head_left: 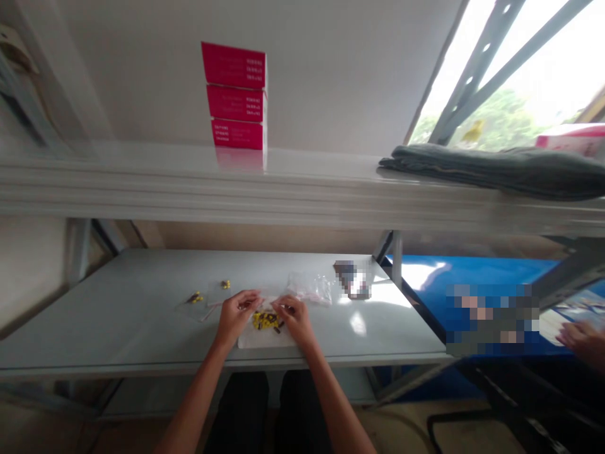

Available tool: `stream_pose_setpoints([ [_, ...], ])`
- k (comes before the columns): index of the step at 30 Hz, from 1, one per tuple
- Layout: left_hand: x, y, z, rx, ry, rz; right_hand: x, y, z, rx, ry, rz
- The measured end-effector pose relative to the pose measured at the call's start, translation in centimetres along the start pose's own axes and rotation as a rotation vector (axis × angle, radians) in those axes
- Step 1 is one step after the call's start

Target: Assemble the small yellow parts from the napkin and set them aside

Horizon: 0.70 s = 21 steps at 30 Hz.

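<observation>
My left hand [239, 311] and my right hand [295, 317] face each other over the table, fingers pinched. Between their fingertips is a thin, see-through sheet that looks like a small clear plastic bag [268, 299]; its edges are hard to make out. Just below lies a pile of small yellow and dark parts [266, 320], too small to name, on a white sheet or shallow tray [265, 340]. Left of my left hand are two little clear bags with yellow pieces, one nearer [195, 297] and one farther back [225, 285]. Behind my right hand lie crumpled clear plastic bags [309, 288].
A pixelated item [354, 280] lies at the table's back right. Above runs a shelf [312, 189] bearing stacked red boxes [236, 104] and a folded grey cloth [491, 167]. To the right, past a metal post [397, 258], another person's hand [581, 337] is over a blue table [425, 296].
</observation>
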<state>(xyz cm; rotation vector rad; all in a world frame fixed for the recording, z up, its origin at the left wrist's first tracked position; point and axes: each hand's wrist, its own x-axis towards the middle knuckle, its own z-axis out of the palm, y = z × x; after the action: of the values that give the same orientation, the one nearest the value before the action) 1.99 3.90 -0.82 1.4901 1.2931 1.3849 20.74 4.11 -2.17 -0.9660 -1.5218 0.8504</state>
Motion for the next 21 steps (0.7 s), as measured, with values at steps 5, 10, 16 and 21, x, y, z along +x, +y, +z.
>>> stream_pose_setpoints([
  [5,0.0,0.7,0.8,-0.088,0.034,-0.016,0.0,-0.8,0.0,0.004,0.023,0.006],
  [10,0.1,-0.5,-2.5,0.196,0.143,0.085,-0.1,-0.7,-0.2,0.067,0.251,0.119],
  [16,-0.4,-3.3,-7.4,0.787,0.103,0.275,0.2,0.0,-0.5,0.331,0.563,0.312],
  [21,-1.0,-3.7,-7.4,0.895,0.136,0.286,0.1,-0.7,-0.8,0.338,0.625,0.303],
])
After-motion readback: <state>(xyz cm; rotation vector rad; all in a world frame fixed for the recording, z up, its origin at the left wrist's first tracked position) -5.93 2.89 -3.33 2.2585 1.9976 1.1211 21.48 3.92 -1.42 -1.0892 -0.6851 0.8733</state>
